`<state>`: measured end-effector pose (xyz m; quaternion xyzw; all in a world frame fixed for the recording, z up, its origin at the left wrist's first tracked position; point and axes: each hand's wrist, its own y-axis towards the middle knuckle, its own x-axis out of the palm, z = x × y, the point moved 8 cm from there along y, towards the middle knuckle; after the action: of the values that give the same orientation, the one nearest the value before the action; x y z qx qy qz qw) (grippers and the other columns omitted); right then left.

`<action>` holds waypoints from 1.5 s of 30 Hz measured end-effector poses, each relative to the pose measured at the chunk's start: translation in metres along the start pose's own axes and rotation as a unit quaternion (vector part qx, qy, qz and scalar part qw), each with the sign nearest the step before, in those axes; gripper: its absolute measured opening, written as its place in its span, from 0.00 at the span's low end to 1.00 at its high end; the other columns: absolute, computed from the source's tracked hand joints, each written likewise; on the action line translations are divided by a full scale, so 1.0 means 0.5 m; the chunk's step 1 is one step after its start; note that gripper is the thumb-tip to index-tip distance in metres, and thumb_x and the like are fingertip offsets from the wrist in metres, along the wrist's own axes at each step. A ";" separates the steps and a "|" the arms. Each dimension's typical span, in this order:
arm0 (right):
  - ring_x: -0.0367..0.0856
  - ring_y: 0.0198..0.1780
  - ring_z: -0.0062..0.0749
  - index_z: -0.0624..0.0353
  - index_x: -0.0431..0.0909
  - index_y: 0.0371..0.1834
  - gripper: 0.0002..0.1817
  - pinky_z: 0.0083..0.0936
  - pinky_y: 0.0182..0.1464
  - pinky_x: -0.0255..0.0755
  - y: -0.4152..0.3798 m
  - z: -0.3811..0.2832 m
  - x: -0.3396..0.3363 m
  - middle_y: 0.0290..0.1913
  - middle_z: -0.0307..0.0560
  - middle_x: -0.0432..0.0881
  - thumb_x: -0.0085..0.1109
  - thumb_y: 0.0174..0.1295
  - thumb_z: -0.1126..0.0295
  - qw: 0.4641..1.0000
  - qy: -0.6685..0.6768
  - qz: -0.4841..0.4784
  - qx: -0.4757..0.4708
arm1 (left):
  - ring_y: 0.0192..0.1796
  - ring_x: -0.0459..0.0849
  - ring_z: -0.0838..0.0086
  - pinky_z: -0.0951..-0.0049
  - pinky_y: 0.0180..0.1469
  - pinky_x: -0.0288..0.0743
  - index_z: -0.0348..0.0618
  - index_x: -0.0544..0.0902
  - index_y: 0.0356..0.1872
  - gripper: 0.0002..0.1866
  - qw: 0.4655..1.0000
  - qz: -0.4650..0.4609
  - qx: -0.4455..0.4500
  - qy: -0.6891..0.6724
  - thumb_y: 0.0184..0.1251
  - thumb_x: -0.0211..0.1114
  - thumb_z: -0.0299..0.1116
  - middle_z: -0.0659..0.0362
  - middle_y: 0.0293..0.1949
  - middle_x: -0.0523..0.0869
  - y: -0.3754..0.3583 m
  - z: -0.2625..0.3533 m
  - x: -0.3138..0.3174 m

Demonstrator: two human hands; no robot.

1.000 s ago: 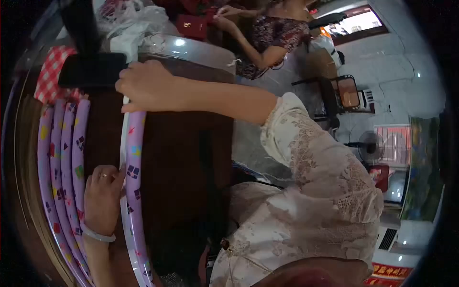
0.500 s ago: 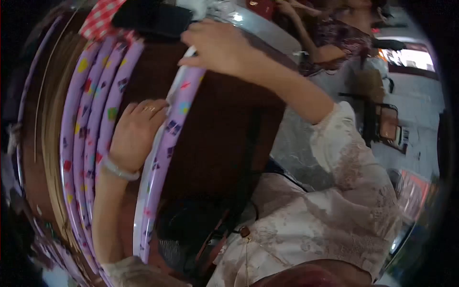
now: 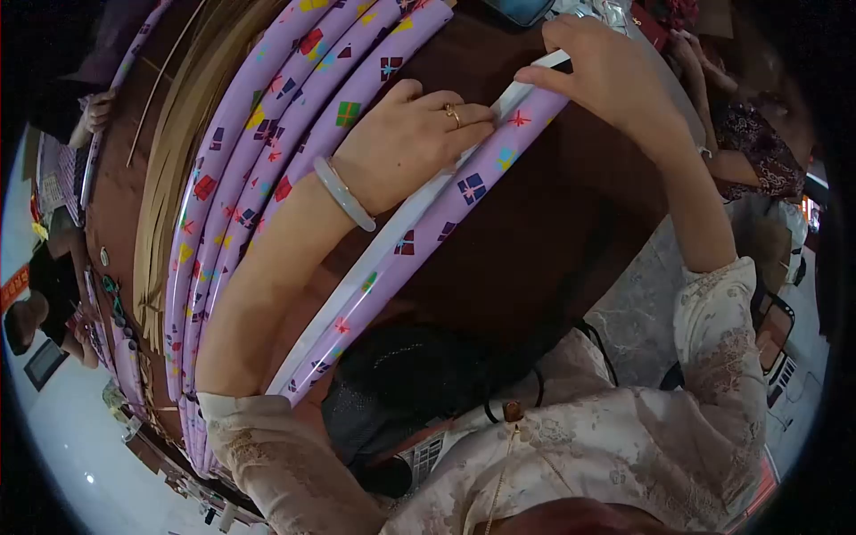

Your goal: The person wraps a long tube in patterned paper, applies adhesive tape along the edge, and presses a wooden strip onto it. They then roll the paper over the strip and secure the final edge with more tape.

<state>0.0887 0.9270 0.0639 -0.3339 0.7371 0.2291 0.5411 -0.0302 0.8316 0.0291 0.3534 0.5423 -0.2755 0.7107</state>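
A long roll of purple wrapping paper [image 3: 464,192] printed with small gift boxes and bows lies at a slant on the dark brown table [image 3: 526,241]. A white strip [image 3: 357,276] runs along its left side. My right hand [image 3: 611,80] grips the far end, thumb on the near side and fingers bent over it. My left hand [image 3: 410,143], wearing a ring and a pale bangle, has its fingers bent onto the white strip partway along; its thumb is hidden. Several more purple rolls [image 3: 259,152] lie side by side left of and under my left arm.
Flat brown strips [image 3: 174,178] lie left of the purple rolls. A black bag-like thing [image 3: 401,383] is near my body. At far left, another person's hand [image 3: 96,111] holds a thin purple roll. One more person [image 3: 749,147] is at upper right.
The view has swung, so the table and rolls appear further right and more slanted. Both hands stay on the same roll. People at the left have come into view.
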 end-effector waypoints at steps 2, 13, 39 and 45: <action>0.76 0.48 0.37 0.58 0.77 0.32 0.15 0.31 0.47 0.70 -0.001 0.008 -0.003 0.49 0.43 0.77 0.60 0.54 0.56 1.000 0.018 -0.007 -0.008 | 0.57 0.73 0.75 0.68 0.53 0.64 0.51 0.75 0.54 0.27 1.000 -0.010 -0.005 0.004 0.47 0.66 0.30 0.68 0.56 0.75 0.005 -0.001 0.000; 0.73 0.52 0.33 0.61 0.76 0.30 0.13 0.29 0.53 0.66 -0.012 0.067 0.004 0.58 0.41 0.71 0.60 0.55 0.61 0.990 0.124 -0.053 -0.047 | 0.61 0.68 0.72 0.63 0.56 0.61 0.52 0.72 0.54 0.30 0.994 -0.103 -0.019 -0.009 0.44 0.69 0.32 0.68 0.60 0.71 0.042 -0.013 0.006; 0.70 0.41 0.28 0.57 0.73 0.23 0.15 0.29 0.49 0.61 -0.039 0.108 -0.018 0.37 0.37 0.71 0.65 0.45 0.58 0.978 0.077 0.187 -0.044 | 0.63 0.66 0.69 0.60 0.54 0.62 0.51 0.69 0.56 0.38 0.985 -0.172 -0.028 -0.006 0.35 0.74 0.31 0.67 0.64 0.66 0.084 -0.005 0.003; 0.71 0.41 0.30 0.56 0.74 0.23 0.16 0.31 0.50 0.61 -0.047 0.104 -0.024 0.36 0.36 0.71 0.66 0.43 0.57 0.968 0.000 0.247 -0.044 | 0.64 0.65 0.69 0.61 0.54 0.62 0.51 0.65 0.62 0.46 0.977 -0.206 -0.022 0.056 0.32 0.76 0.35 0.66 0.66 0.63 0.099 -0.001 0.009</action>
<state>0.1419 0.9504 0.0598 -0.1650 0.7859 0.3879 0.4525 0.0091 0.8615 0.0349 0.2330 0.6482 -0.3843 0.6147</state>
